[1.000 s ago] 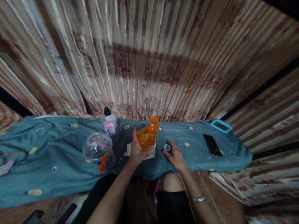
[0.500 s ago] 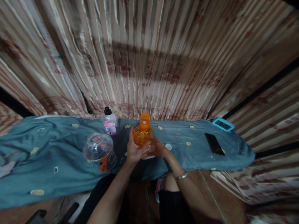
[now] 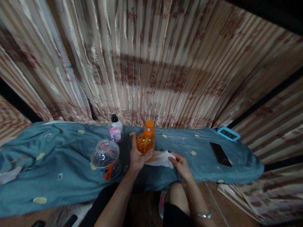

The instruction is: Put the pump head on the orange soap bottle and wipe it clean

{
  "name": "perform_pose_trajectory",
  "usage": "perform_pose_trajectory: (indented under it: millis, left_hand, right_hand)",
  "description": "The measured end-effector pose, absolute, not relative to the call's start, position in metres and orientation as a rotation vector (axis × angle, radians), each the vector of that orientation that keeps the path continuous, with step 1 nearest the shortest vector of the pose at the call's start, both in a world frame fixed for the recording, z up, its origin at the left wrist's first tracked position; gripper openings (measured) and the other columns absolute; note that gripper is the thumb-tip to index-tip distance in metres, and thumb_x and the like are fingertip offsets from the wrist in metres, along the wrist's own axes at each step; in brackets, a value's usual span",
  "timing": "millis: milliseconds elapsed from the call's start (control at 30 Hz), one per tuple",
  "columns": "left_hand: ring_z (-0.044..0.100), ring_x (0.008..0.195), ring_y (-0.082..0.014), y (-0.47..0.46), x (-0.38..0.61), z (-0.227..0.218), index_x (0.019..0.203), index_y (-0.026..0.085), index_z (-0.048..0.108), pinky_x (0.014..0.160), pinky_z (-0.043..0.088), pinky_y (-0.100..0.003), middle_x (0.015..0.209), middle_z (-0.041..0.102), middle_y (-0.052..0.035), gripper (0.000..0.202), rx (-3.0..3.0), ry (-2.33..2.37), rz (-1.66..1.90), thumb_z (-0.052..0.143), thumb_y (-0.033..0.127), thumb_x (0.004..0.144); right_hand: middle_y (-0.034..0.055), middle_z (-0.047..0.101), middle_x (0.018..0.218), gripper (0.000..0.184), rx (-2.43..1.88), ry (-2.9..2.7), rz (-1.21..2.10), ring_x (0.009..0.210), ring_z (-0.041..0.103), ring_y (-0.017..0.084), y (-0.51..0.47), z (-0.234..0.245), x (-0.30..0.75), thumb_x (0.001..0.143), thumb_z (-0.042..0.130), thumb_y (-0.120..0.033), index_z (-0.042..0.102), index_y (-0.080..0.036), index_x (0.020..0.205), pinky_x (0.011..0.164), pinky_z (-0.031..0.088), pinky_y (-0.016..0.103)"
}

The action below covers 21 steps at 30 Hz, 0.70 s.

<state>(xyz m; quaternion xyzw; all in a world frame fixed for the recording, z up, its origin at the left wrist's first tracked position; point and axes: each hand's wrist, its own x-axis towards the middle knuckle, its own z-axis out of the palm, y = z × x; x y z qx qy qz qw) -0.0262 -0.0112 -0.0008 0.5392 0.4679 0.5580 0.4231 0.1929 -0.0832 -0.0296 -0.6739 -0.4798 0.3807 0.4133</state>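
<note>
An orange pump bottle [image 3: 145,142], see-through with an orange top, stands near the middle of the cloth-covered surface. My left hand [image 3: 139,156] is closed around its lower left side, thumb up along the body. A white tissue [image 3: 161,158] stretches from the base of the bottle toward the right. Its right end is pinched in the fingers of my right hand [image 3: 181,164]. Whether the tissue's left end lies under the bottle or against it, I cannot tell. Left of my hand sits a clear plastic tub [image 3: 105,157] with an orange label.
A clear bottle with a black cap and pink label [image 3: 116,129] stands behind the tub. Toward the right lie a black phone [image 3: 221,154] and a blue-framed digital clock [image 3: 228,133]. A teal cloth [image 3: 71,167] covers the surface, with a striped curtain [image 3: 146,63] behind it.
My right hand has moved right, away from the bottle, drawing out the end of the white tissue. My left hand keeps its hold on the bottle. The view has shifted slightly.
</note>
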Motion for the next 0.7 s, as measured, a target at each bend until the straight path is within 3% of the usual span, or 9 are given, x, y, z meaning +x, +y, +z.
perform_pose_trajectory:
  millis: [100,233,333,367,400,467,533,633,700]
  left_hand:
    - [0.073,0.117,-0.0304,-0.014,-0.023,-0.001,0.158,0.023,0.031,0.104,0.058,-0.048,0.126,0.073,-0.0081,0.111,1.357,1.159,1.347,0.088,0.036,0.064]
    - [0.071,0.12,-0.0318,-0.017,-0.021,0.0,0.159,0.022,0.027,0.107,0.056,-0.051,0.129,0.073,-0.0103,0.113,1.381,1.145,1.297,0.087,0.04,0.065]
    - [0.072,0.12,-0.0332,-0.016,-0.02,0.001,0.16,0.021,0.024,0.105,0.057,-0.051,0.131,0.072,-0.0127,0.118,1.393,1.15,1.29,0.089,0.041,0.063]
    - [0.073,0.119,-0.0336,-0.016,-0.021,0.001,0.16,0.02,0.024,0.104,0.058,-0.05,0.13,0.073,-0.0133,0.119,1.389,1.153,1.293,0.089,0.041,0.063]
    - [0.073,0.117,-0.0337,-0.015,-0.021,0.0,0.16,0.02,0.024,0.103,0.059,-0.05,0.13,0.073,-0.0139,0.12,1.385,1.149,1.294,0.089,0.041,0.063]
    - [0.075,0.114,-0.0334,-0.013,-0.023,-0.001,0.161,0.018,0.022,0.102,0.06,-0.049,0.127,0.075,-0.0145,0.12,1.382,1.128,1.291,0.088,0.041,0.064]
    - [0.075,0.113,-0.0327,-0.011,-0.025,-0.002,0.161,0.017,0.019,0.102,0.059,-0.049,0.125,0.076,-0.0146,0.119,1.399,1.093,1.281,0.085,0.044,0.067]
    - [0.074,0.117,-0.0335,-0.009,-0.029,-0.005,0.162,0.018,0.017,0.104,0.058,-0.051,0.128,0.075,-0.0146,0.121,1.423,1.058,1.275,0.084,0.048,0.067]
    - [0.072,0.12,-0.0346,-0.009,-0.031,-0.005,0.162,0.017,0.015,0.107,0.056,-0.053,0.13,0.074,-0.0151,0.125,1.415,1.062,1.269,0.086,0.049,0.065]
  right_hand:
    - [-0.0018,0.059,0.072,0.049,-1.46,-1.03,1.045,0.061,0.053,0.01,-0.101,-0.005,0.19,0.087,0.068,-0.064,0.061,-0.015,0.089,0.063,0.049,0.027]
    - [0.0029,0.069,0.09,0.052,-1.262,-0.931,0.97,0.073,0.062,0.012,-0.105,0.041,0.166,0.081,0.076,-0.06,0.064,-0.015,0.105,0.071,0.053,0.028]
    - [0.0101,0.072,0.12,0.059,-1.193,-1.006,0.897,0.1,0.071,0.018,-0.097,0.055,0.133,0.089,0.065,-0.063,0.06,-0.018,0.126,0.091,0.057,0.036]
    - [0.0127,0.065,0.138,0.065,-1.18,-1.073,0.864,0.123,0.065,0.021,-0.093,0.055,0.121,0.09,0.063,-0.062,0.056,-0.018,0.137,0.106,0.051,0.04]
    - [0.0138,0.051,0.155,0.071,-1.192,-1.136,0.802,0.143,0.051,0.022,-0.089,0.054,0.11,0.09,0.066,-0.058,0.05,-0.018,0.146,0.12,0.039,0.042]
    - [0.0171,0.037,0.165,0.076,-1.233,-1.267,0.683,0.155,0.032,0.024,-0.08,0.05,0.094,0.09,0.068,-0.049,0.044,-0.012,0.152,0.13,0.017,0.047]
    - [0.0209,0.041,0.161,0.078,-1.243,-1.368,0.606,0.154,0.033,0.027,-0.07,0.049,0.089,0.088,0.072,-0.045,0.045,-0.007,0.151,0.13,0.01,0.051]
    - [0.0201,0.055,0.148,0.089,-1.167,-1.477,0.658,0.142,0.049,0.029,-0.053,0.055,0.102,0.077,0.081,-0.057,0.05,-0.01,0.146,0.123,0.03,0.05]
    - [0.0174,0.061,0.142,0.095,-1.11,-1.504,0.765,0.135,0.056,0.028,-0.037,0.06,0.116,0.075,0.069,-0.082,0.056,-0.014,0.14,0.117,0.04,0.048]
